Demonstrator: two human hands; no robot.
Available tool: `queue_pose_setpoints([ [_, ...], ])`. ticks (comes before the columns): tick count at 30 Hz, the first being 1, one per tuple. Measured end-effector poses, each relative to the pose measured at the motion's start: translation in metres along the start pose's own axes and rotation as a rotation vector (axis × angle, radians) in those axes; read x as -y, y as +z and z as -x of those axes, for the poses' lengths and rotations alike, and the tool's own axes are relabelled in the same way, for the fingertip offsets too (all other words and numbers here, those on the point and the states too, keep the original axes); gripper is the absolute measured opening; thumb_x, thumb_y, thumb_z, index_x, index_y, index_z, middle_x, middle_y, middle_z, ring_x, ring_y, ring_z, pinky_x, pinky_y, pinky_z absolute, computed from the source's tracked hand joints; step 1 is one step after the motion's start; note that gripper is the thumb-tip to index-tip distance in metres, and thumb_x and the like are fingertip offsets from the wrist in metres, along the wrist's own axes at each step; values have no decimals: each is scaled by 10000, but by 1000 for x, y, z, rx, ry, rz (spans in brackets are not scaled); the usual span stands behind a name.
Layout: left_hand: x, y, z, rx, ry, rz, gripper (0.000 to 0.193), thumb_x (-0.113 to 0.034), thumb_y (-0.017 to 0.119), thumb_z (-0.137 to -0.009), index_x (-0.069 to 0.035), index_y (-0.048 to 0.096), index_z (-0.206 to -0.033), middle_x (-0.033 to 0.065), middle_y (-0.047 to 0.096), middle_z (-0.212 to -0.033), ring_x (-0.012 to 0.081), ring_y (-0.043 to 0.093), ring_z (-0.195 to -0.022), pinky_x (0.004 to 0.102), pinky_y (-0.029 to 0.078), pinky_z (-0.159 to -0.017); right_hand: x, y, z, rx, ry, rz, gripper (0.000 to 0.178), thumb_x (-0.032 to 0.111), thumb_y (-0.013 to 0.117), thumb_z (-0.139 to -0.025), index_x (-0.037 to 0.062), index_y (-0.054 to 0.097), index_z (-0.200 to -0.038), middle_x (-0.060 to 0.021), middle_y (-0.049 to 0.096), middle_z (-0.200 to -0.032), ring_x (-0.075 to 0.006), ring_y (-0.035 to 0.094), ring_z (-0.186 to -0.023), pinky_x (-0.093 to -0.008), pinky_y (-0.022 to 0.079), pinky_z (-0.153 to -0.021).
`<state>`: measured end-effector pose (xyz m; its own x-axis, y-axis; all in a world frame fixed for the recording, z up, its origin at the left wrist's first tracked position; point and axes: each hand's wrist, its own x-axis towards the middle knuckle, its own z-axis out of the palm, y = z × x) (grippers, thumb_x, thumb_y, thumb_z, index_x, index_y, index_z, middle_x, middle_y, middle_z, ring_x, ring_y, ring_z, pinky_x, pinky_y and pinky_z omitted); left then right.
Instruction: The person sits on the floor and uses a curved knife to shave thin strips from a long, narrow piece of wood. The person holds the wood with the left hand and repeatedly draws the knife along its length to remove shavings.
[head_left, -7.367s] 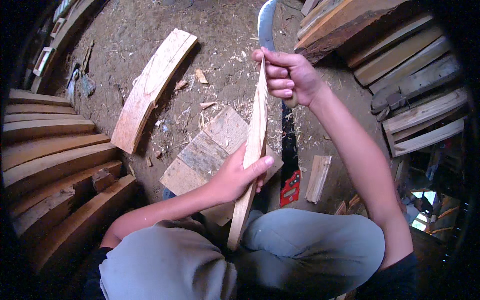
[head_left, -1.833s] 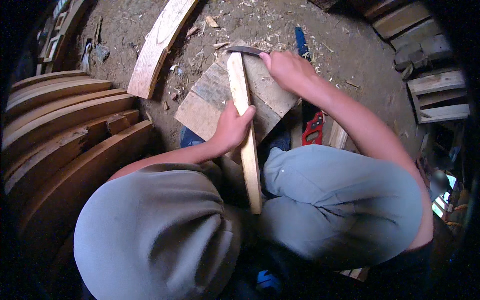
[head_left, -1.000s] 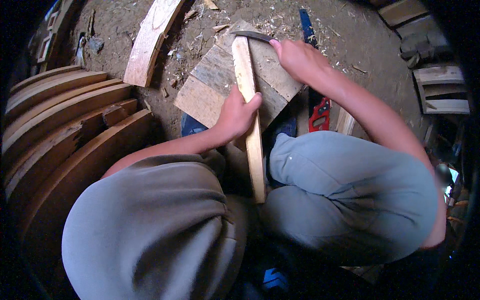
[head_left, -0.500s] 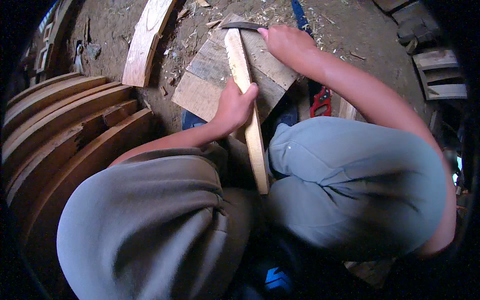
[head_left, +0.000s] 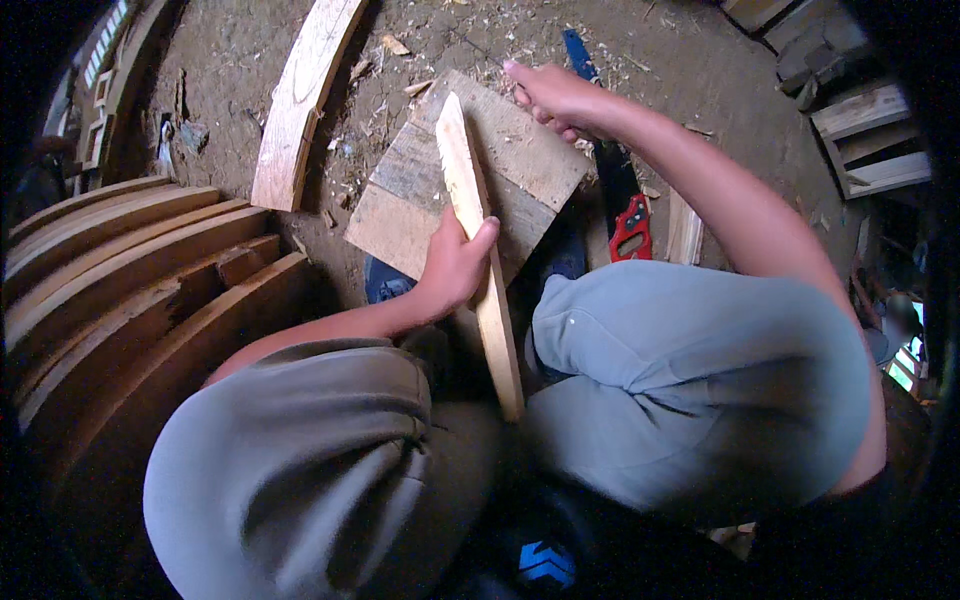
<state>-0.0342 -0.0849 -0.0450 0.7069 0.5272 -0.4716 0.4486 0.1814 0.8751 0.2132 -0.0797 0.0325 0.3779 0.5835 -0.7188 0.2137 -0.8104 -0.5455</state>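
Note:
A pale wooden stake [head_left: 495, 325], cut to a point at its far end, slants up between my knees. Its upper part lies over a low block of worn planks [head_left: 400, 145]. My left hand [head_left: 455, 262] is closed around the stake near its middle, thumb along the top. To the right of the tip and farther off, my right hand [head_left: 562, 98] is closed on a knife [head_left: 486, 53]. Motion blurs its thin dark blade, which points up and left, apart from the stake. The knife's handle is mostly hidden in my fist.
A handsaw [head_left: 630, 232] with red handle and dark blade lies right of the block. Curved wooden boards [head_left: 130, 235] stand stacked at left; another curved plank [head_left: 300, 110] lies beyond. Wood chips litter the dirt floor. A wooden frame [head_left: 868, 115] sits far right.
The knife has come away from the stake's tip, and its blade now hangs clear of the wood. My left hand keeps its grip on the stake. The whole view has shifted slightly.

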Motion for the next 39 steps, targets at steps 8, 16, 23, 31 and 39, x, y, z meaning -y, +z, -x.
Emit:
queue_pose_setpoints([
  [8,6,17,-10,146,-21,185,308,-293,627,-926,-33,549,-1074,51,599,-771,154,560,-656,341,467,-587,-3,-11,-16,320,-131,-619,277,345,716,-837,105,657,-963,52,478,-606,-42,378,-465,-223,310,-403],
  [16,-6,15,1,177,-67,184,363,-271,517,-989,-20,432,-1236,79,537,-1008,138,515,-848,306,451,-700,-19,19,-61,133,-97,-643,235,207,715,-810,49,570,-712,-45,519,-606,-141,466,-436,-312,391,-367],
  [23,2,-3,-4,217,-8,148,386,-237,476,-994,-2,403,-1291,103,519,-1057,178,502,-927,330,433,-828,-6,12,-71,566,-33,-779,304,278,476,-929,129,489,-664,60,308,-514,-53,259,-374,-239,268,-346],
  [31,-1,-10,-17,158,-79,206,378,-270,491,-987,-11,412,-1251,91,515,-983,173,528,-840,330,454,-790,12,-8,-46,598,-11,-880,327,330,491,-907,165,389,-644,80,301,-518,-38,253,-374,-192,266,-333],
  [39,-106,-57,-52,43,257,158,364,-371,560,-960,-62,468,-1129,21,499,-852,123,486,-746,276,407,-667,79,-98,-5,435,-220,-816,345,414,505,-923,171,421,-693,82,317,-530,-44,281,-396,-222,280,-352],
])
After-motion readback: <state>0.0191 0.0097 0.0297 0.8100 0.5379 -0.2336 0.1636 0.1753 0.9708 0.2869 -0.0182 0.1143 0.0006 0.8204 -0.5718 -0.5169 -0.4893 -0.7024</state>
